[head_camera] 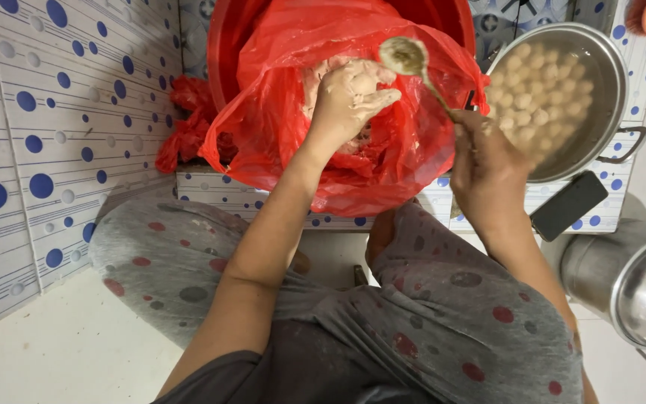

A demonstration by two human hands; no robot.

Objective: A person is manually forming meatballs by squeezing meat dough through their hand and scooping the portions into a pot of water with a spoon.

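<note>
Tiled corner, white with blue dots; low tiled counter (211, 191). One red tub (222, 45), lined with one red plastic bag (278, 112) holding pale paste (315, 75). Left hand (349, 101), grip clenched around a lump of paste above the bag. Right hand (487, 168), grip closed on one spoon (413, 63), bowl raised beside the left fingers. One steel pot (614, 82) of many pale balls (540, 90). One dark phone (568, 204). A second steel pot (637, 284) at lower right.

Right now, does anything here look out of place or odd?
One thing: a dark phone lies on the tiled ledge by the pot of pale balls, one end past the ledge's edge. The left hand is smeared with paste.
</note>
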